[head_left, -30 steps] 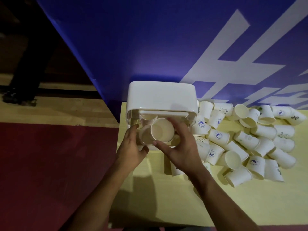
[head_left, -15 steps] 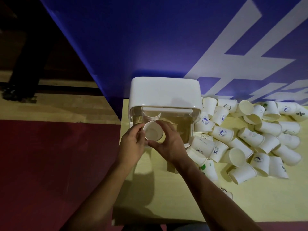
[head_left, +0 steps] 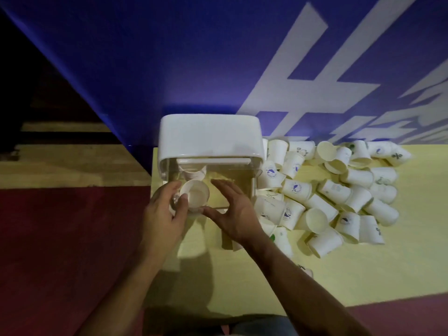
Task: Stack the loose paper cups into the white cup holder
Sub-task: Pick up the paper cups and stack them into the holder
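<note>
The white cup holder [head_left: 211, 137] stands at the table's far left, with a clear lower body. A white paper cup [head_left: 196, 194] sits at the holder's left front, mouth toward me, below another cup [head_left: 192, 172] inside. My left hand [head_left: 164, 212] curls around that cup's left side, thumb on its rim. My right hand [head_left: 232, 212] hovers just right of the cup with fingers spread and nothing in it. Several loose paper cups [head_left: 322, 190] lie heaped to the right.
The yellow table [head_left: 363, 275] ends just left of the holder and near my body. A blue wall panel [head_left: 169, 57] rises right behind the holder. Red floor [head_left: 60, 238] lies to the left.
Both hands brought the cup leftward to the holder's left front. My right hand has let go and spread open; my left hand stays on the cup.
</note>
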Demonstrator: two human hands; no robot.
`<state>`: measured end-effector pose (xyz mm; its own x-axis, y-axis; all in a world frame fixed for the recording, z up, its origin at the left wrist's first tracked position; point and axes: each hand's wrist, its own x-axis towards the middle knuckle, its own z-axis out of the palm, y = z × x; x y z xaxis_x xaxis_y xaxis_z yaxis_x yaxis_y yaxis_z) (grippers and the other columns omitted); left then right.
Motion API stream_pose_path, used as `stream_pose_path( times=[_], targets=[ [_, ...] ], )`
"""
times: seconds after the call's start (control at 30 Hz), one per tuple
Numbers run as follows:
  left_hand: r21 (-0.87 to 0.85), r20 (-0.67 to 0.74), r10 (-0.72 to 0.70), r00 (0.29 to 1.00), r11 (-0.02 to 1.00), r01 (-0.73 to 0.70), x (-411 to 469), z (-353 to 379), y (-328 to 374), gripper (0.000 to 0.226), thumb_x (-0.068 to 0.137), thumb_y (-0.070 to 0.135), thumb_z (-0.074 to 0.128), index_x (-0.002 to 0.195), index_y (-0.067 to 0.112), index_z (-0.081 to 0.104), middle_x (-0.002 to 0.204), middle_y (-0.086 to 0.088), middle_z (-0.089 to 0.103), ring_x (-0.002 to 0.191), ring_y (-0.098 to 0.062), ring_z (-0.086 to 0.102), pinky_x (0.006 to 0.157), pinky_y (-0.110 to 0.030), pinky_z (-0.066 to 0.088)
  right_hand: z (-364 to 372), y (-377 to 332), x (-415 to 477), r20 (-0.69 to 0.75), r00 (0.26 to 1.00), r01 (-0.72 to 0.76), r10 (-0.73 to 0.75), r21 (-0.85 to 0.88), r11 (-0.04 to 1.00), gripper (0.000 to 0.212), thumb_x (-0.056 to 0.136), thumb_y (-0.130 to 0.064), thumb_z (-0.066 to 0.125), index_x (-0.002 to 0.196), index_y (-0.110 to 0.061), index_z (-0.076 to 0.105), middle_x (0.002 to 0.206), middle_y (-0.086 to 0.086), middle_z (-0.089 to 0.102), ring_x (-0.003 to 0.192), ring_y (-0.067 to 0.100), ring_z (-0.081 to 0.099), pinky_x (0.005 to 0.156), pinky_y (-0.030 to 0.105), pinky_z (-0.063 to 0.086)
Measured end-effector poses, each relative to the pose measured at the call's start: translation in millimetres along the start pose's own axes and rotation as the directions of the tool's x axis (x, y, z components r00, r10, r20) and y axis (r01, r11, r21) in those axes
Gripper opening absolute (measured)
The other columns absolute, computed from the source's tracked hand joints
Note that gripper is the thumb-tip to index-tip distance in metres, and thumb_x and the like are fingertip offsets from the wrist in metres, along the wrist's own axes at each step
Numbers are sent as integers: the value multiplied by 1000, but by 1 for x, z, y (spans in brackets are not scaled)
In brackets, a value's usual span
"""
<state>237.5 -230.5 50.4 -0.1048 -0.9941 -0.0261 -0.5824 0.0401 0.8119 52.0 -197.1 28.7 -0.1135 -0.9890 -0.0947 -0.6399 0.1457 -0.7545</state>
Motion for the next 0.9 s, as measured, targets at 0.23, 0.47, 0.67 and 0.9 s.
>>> stream_pose_path(
  times=[0.23, 0.47, 0.67, 0.9],
  targets=[
    [-31, 297, 405, 865, 909, -415, -2, 58, 79, 36, 94, 35, 58, 125, 20, 63, 124, 8, 64, 108, -11, 64, 84, -32, 57, -104, 45, -47, -173, 979, -116, 107, -46, 992, 33, 92, -34, 73, 123, -22, 71, 119, -7, 72, 105, 8, 66, 91, 33, 56],
    [272, 780, 231, 582, 713, -646, 9, 163, 116, 78, 82, 36, 69, 153, 31, 36, 159, 13, 31, 146, -10, 29, 113, -31, 32, -195, 109, -88, -332, 902, -291, 276, 4, 957, 25, 95, -25, 69, 120, -23, 71, 114, -11, 71, 94, 3, 65, 84, 27, 56],
    [412, 850, 92, 519, 498, -763, 5, 210, 103, 80, 90, 39, 65, 159, 29, 24, 160, 6, 34, 146, -15, 33, 118, -32, 26, -239, 182, -130, -286, 877, -399, 386, 12, 917, 34, 93, -32, 71, 124, -20, 68, 117, -8, 70, 98, 10, 65, 89, 32, 55],
    [305, 565, 169, 807, 866, -395, -16, 215, 138, 79, 74, 54, 84, 142, 30, 50, 137, 14, 56, 121, -12, 56, 95, -31, 46, -241, 231, -128, -1, 923, -385, 386, -82, 919, 84, 75, -50, 85, 147, -25, 50, 149, -2, 50, 135, 18, 47, 110, 34, 42]
  ],
)
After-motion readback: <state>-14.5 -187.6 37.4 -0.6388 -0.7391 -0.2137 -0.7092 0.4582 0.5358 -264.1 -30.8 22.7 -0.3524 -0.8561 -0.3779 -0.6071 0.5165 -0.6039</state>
